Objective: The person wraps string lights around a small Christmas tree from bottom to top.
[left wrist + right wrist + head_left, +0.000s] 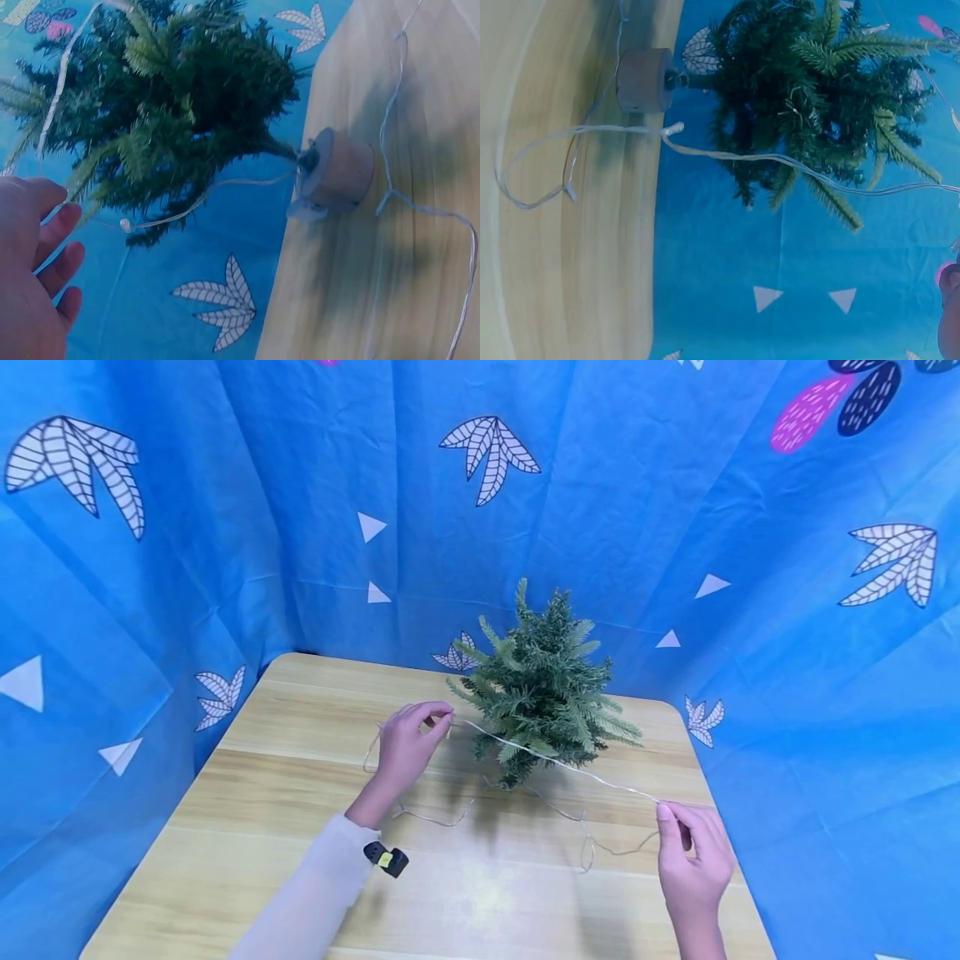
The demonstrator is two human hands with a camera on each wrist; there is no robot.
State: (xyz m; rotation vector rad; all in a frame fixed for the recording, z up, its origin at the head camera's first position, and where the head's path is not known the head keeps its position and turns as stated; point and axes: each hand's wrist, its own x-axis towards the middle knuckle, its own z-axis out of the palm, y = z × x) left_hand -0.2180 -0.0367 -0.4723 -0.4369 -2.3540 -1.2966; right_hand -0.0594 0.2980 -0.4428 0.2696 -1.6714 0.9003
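A small artificial Christmas tree (540, 681) stands at the far side of the table, on a round wooden base (349, 172). Between my hands a thin clear-wired light string (600, 779) stretches across the front of its lower branches. My left hand (408, 745) pinches one part of the wire between thumb and fingertips, left of the tree. To the right and nearer, my right hand (697, 864) pinches the other end of this span. In the right wrist view only a fingertip (951, 289) shows at the edge. Slack wire (588, 839) hangs and loops below both hands.
The light wood table (300, 852) has rounded far corners. Blue patterned cloth (322, 485) hangs behind it and along both sides, close behind the tree. A black band with a yellow mark (386, 859) sits on my left wrist, over a pale sleeve (315, 885).
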